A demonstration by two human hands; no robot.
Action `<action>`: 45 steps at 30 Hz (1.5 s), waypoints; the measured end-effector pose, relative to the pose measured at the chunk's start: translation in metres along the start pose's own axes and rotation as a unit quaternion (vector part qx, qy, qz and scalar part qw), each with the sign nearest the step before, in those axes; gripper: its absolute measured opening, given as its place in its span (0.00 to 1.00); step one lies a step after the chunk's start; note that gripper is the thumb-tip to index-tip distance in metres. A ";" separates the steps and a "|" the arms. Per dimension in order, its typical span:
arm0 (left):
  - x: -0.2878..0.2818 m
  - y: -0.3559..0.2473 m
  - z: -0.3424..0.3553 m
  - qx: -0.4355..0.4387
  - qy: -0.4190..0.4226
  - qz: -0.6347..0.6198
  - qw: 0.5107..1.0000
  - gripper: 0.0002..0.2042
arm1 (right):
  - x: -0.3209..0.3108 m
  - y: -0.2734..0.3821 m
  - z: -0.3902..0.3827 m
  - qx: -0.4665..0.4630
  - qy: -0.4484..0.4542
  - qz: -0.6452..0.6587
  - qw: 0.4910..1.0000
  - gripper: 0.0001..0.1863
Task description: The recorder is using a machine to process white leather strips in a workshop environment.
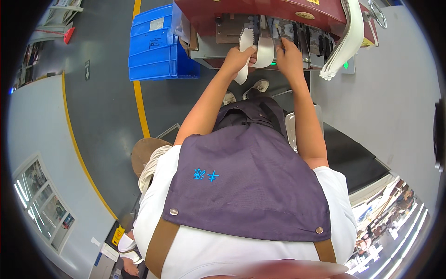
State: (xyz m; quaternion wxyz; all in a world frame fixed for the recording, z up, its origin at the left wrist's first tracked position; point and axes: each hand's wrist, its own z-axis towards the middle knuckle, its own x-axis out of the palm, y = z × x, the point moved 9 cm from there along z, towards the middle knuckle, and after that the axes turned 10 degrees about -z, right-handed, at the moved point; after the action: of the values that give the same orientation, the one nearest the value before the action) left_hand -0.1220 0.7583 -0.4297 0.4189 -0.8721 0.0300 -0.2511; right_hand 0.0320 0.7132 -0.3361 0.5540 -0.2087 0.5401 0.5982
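Note:
My left hand point(240, 59) is closed on a white strip with a scalloped edge point(246, 38), whose rounded lower end hangs below the fingers. Just to its right, a smooth white band point(265, 52) curves down from the front of a dark red machine point(272, 10). My right hand point(290, 59) is raised to the machine's front opening, its fingers bent and pressed together beside dark metal parts. What those fingers grip is too small to make out.
Over the machine's right side hangs a bundle of long white strips point(347, 39), near a handwheel point(377, 14). Blue plastic crates point(151, 58) stand at the left. A brown round stool seat point(141, 156) and a clear plastic tray point(291, 131) are by my sides.

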 end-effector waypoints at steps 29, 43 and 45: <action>0.006 0.024 -0.024 -0.111 0.093 -0.012 0.989 0.11 | 0.031 0.053 0.034 -0.016 0.210 -0.242 0.947 0.10; 0.002 0.033 -0.043 -0.105 0.107 -0.038 0.988 0.15 | 0.014 0.040 0.028 -0.002 0.198 -0.231 0.953 0.11; -0.005 0.028 -0.047 -0.089 0.112 -0.031 0.989 0.18 | 0.007 0.031 0.013 0.039 0.169 -0.013 0.985 0.13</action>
State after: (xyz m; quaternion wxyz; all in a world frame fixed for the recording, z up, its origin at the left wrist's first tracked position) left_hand -0.1439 0.7074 -0.4283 0.3255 -0.8730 0.0720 -0.3561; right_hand 0.0075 0.7340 -0.3249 0.4702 -0.2922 0.6460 0.5255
